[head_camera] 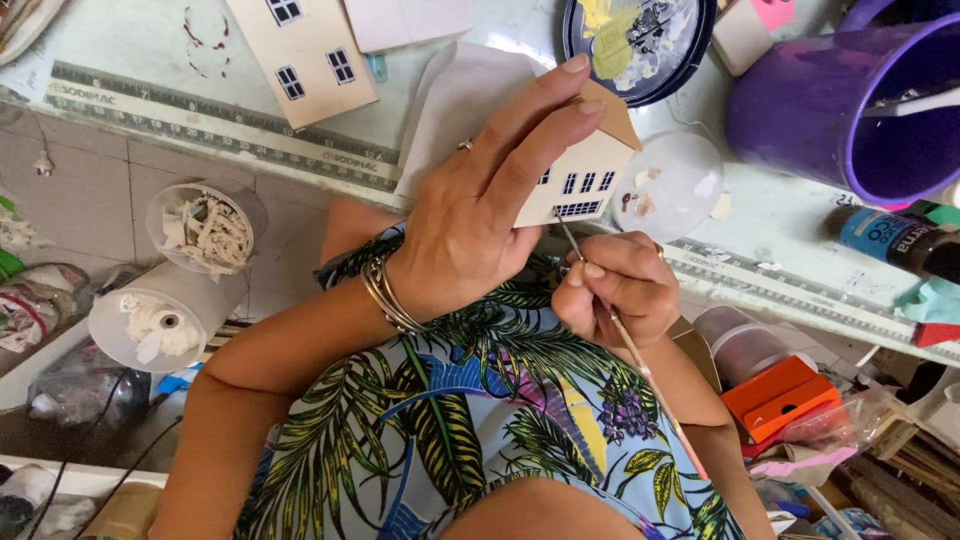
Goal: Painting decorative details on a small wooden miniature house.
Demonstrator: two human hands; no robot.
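Left hand [490, 210]: centre of the frame, back toward us, fingers stretched up and over a small model house [585, 175], clamped on it from the left side and roof.
Bangles [385, 290]: a stack of thin metal ones on the left wrist, and there's a ring on one finger.
Right hand [615, 290]: just below and right of the house, curled tight around a brush [610, 310], fingers pinched on the thin shaft.
Brush: its tip is up against the lower edge of the house, right by the little window row; the handle runs down and right past the wrist.
House: cream walls, tan roof, dark window frames, held in the air above the lap, just off the table edge [330, 165].
Dress [470, 420]: leafy print, green, blue and yellow, filling the lower middle.
Clear disc [668, 185]: on the table just right of the house, with small dabs on it.
Palette [635, 35]: dark round plate at top centre, smeared with yellow and white paint.
Bucket [830, 100]: purple, upper right, something resting inside it.
Paint bottle [890, 240]: blue label, lying at the right edge.
Flat wall [305, 55]: a cut-out house front with windows, lying upper left on the table.
Tubs [165, 300]: two clear ones on the floor at left, holding whitish scraps.
Orange box [780, 395]: lower right, among clutter.
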